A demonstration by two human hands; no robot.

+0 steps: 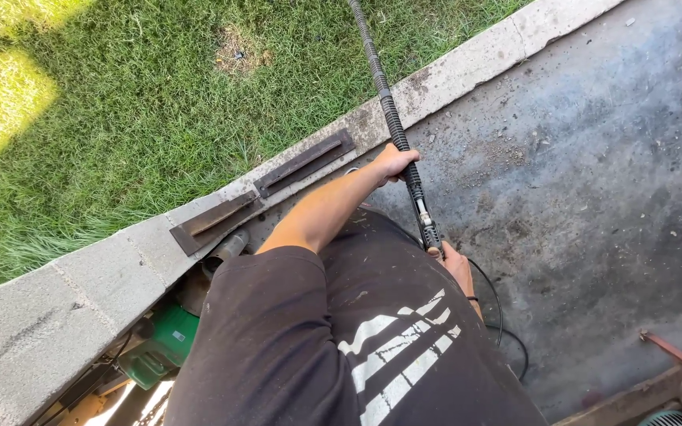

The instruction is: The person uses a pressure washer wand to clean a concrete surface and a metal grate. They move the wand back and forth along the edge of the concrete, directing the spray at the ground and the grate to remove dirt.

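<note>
**Both hands on a long ribbed lance, pointing toward 12 o'clock**

The concrete floor (593, 197) fills the right half of the view, gritty and stained; grass (120, 102) fills the upper left. Between them a block ledge (65, 300) runs from 8 o'clock up to 1 o'clock, with two rusty flat bars (262, 189) lying along it.

The lance (392, 126) has its long axis running from near the middle of the view up toward 12 o'clock, crossing the ledge and reaching out over the grass. The left hand (395, 163) is farther along it, fingers wrapped tight around the ribbed sleeve just inside the ledge. The right hand (458, 267) sits at the near end, at 5 o'clock from the left; its fingers are mostly hidden, so I cannot tell their grip. A thin black cable (499, 315) trails toward 5 o'clock.

Open room lies to 3 o'clock; a green machine (159, 347) crowds 7 o'clock.
</note>
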